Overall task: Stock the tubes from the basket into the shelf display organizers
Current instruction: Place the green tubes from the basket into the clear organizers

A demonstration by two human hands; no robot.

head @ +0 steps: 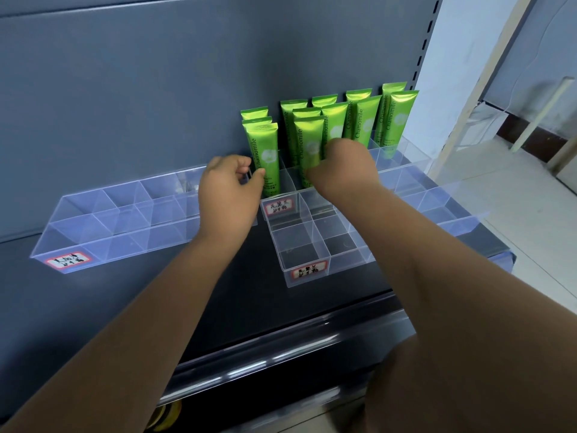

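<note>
Tubes (363, 120) of green cream stand cap-down and crimp-up in the rear cells of the clear organizers (343, 260) on the dark shelf (249, 292), their long axes near vertical with a slight lean toward the back panel; the coming move turns on keeping that axis plumb over a narrow cell. The left hand (226, 190) sits just left of the front-left tube (264, 145), thumb and forefinger pinching its lower body near the cell's rim; the tube rises above and to the right of the pinch, so most of its length stands free above the fingers. The right hand (343, 170) is curled round the lower part of the middle tube (307, 142), knuckles toward the camera (the fingertips are hidden behind the hand, so I cannot tell how firm the hold is); this tube lies just left of and beyond the palm, close against its neighbours. Each hand is nearer its own tube, and the 2 held tubes stand with a gap between them. I judge both are being seated; each wants a straight push down along its own axis, not sideways. The long left organizer (93, 245) lies nearer the left hand; the basket is out of view.
</note>
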